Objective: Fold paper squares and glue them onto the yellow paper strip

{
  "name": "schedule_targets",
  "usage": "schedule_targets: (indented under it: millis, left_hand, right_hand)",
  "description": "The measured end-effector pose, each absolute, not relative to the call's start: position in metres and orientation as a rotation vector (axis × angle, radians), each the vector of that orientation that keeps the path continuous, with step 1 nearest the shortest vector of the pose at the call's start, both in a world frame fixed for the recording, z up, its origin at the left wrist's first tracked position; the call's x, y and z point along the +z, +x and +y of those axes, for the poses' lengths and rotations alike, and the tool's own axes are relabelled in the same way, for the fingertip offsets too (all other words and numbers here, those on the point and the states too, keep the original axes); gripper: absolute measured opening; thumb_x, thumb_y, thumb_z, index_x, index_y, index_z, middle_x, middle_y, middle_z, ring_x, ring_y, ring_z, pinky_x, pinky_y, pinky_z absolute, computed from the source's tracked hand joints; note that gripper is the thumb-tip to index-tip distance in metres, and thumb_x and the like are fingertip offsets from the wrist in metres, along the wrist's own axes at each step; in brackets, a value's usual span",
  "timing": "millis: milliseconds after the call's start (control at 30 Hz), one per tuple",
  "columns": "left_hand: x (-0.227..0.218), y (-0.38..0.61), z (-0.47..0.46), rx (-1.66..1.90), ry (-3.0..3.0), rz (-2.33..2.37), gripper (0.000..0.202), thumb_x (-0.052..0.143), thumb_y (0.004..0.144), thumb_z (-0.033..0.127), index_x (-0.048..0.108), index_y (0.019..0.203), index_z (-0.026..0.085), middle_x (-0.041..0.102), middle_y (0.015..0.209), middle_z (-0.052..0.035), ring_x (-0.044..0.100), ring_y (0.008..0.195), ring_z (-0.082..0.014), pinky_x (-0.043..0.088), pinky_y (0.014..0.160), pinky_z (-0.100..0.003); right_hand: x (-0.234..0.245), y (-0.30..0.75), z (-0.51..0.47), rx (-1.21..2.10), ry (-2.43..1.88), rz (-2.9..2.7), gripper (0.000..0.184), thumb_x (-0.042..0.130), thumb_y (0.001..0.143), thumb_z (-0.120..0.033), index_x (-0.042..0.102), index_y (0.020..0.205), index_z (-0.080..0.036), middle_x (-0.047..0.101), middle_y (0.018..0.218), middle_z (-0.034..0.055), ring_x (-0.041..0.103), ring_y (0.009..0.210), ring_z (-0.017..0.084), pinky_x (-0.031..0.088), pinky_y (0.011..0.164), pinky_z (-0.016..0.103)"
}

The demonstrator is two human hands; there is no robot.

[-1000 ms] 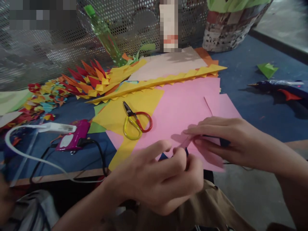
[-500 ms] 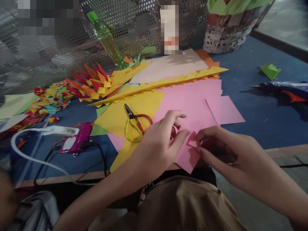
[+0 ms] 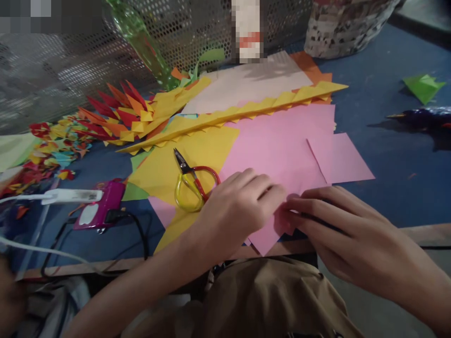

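My left hand (image 3: 243, 206) and my right hand (image 3: 338, 225) meet at the near table edge over a small folded pink paper piece (image 3: 282, 224). The fingers of both hands press down flat on it, fingertips touching each other. Under them lies a large pink paper sheet (image 3: 282, 145). A second, smaller pink sheet (image 3: 343, 157) lies just to the right. Yellow and red scissors (image 3: 192, 183) rest on a yellow sheet (image 3: 183, 159) close to my left hand.
A long yellow folded paper strip (image 3: 246, 112) and red-orange paper spikes (image 3: 116, 110) lie behind. A green bottle (image 3: 141, 40) leans on the mesh. A glue gun (image 3: 423, 117) and a green paper fold (image 3: 423, 87) sit right. A magenta device (image 3: 100, 209) with cables sits left.
Both hands came down from holding the small pink piece in the air to pressing it on the table edge. The view tilted down slightly.
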State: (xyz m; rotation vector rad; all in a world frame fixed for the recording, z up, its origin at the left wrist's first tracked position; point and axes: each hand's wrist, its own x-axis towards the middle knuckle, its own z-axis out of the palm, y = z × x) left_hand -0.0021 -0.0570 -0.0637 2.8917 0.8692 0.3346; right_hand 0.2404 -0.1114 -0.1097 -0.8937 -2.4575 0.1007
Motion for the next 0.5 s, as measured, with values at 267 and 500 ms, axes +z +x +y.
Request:
schedule_targets:
  millis: [267,500]
  left_hand:
    - [-0.071,-0.019,-0.068,0.528,2.840,0.770,0.029,0.045,0.113,0.016,0.070,0.127,0.009,0.076,0.128,-0.0098,0.068,0.117,-0.0253,0.059,0.102,-0.042]
    - [-0.072,-0.018,-0.069,0.474,2.781,0.853,0.027,0.048,0.114,0.015,0.072,0.126,0.012,0.078,0.129,-0.0054,0.067,0.120,-0.0205,0.054,0.106,-0.039]
  right_hand:
    - [-0.119,0.246,-0.118,0.118,-0.921,-2.455,0.027,0.059,0.096,-0.005,0.073,0.119,-0.011,0.066,0.141,0.0110,0.056,0.131,0.032,0.054,0.110,0.049]
    - [-0.123,0.248,-0.122,0.100,-0.933,-2.509,0.036,0.054,0.101,-0.015,0.071,0.132,-0.012,0.067,0.145,0.0099,0.060,0.132,0.034,0.048,0.117,0.059]
